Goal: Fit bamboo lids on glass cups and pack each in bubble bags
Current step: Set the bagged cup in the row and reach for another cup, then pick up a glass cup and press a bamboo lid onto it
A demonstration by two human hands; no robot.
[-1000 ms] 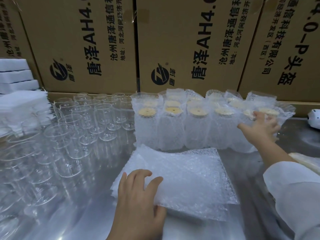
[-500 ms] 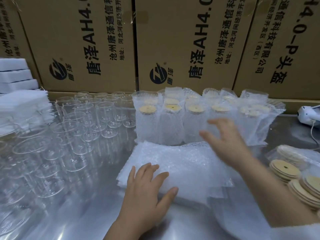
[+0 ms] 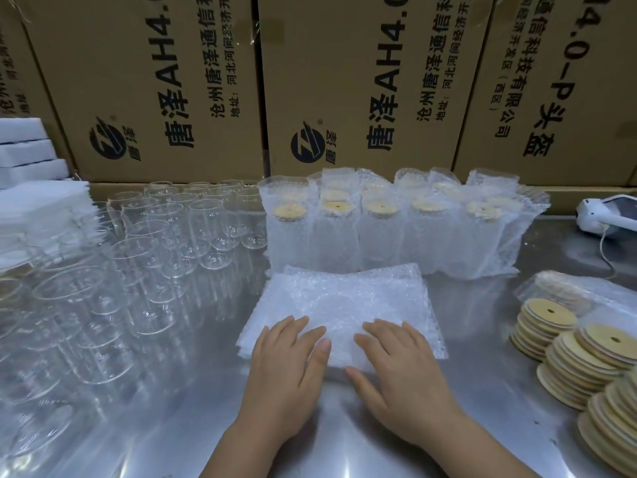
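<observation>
Brown printed cardboard cartons (image 3: 172, 81) back the reflective metal table (image 3: 482, 391); white foam blocks (image 3: 24, 150) stack at left, a white corded device (image 3: 606, 215) lies right.

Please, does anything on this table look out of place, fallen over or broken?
Only the bamboo lids at the right: their stacks lean and fan out sideways instead of standing straight. The empty glass cups and the packed cups stand upright. The left hand and right hand lie flat on the bubble bags. No breakage shows.
</observation>
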